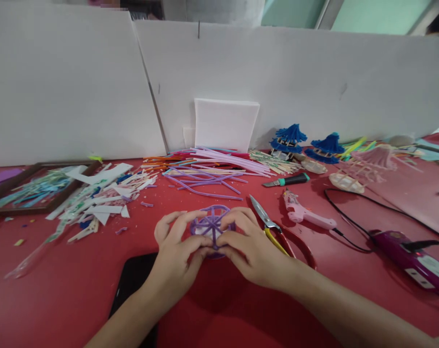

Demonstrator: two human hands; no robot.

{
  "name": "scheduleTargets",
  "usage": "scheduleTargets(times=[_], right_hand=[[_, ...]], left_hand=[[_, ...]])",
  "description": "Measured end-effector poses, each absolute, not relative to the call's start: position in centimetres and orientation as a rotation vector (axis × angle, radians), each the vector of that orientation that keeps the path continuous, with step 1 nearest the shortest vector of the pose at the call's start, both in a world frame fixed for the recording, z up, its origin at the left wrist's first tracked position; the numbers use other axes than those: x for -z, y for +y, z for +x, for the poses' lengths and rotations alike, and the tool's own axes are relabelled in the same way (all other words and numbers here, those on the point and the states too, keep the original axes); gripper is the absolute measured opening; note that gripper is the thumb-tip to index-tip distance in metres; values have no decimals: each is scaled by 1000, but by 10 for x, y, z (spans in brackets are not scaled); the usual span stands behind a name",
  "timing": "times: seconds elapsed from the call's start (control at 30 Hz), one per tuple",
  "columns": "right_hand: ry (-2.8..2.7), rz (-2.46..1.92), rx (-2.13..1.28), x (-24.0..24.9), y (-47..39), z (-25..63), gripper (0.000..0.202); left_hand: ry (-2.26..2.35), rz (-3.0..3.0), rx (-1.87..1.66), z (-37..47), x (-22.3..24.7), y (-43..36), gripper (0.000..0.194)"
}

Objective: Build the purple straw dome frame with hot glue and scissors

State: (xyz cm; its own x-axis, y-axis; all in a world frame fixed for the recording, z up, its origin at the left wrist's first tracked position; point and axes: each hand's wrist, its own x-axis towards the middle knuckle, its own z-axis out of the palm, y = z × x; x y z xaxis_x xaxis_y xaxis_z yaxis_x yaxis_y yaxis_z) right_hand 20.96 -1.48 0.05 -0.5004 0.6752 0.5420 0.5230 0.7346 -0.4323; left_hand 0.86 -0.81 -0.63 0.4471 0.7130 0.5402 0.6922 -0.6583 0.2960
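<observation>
A round purple frame (212,223) with spokes meeting at its middle, seemingly of pipe cleaners, is held just above the red table. My left hand (179,246) grips its left side, thumb and fingers bent round the rim. On the right, my right hand (250,244) pinches the same frame, its fingertips over the spokes and near the front edge. The two thumbs almost meet at the front of the frame. Something white shows between the spokes, and the frame's underside is hidden.
Scissors (266,217), a pink glue gun (306,212) and a cutter (292,181) lie right of the hands. A purple power strip (410,258) is farther right. Pipe cleaners (223,164) lie behind, scraps (107,193) at left. A black phone (132,280) sits under my left forearm.
</observation>
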Motion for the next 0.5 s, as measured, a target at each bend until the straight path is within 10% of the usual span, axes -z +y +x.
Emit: scheduleTargets(times=[0.5], right_hand=[[-2194,-811,-442,2,-5,222,6]], left_hand=[[1278,2631,-946,5,4,-9,18]])
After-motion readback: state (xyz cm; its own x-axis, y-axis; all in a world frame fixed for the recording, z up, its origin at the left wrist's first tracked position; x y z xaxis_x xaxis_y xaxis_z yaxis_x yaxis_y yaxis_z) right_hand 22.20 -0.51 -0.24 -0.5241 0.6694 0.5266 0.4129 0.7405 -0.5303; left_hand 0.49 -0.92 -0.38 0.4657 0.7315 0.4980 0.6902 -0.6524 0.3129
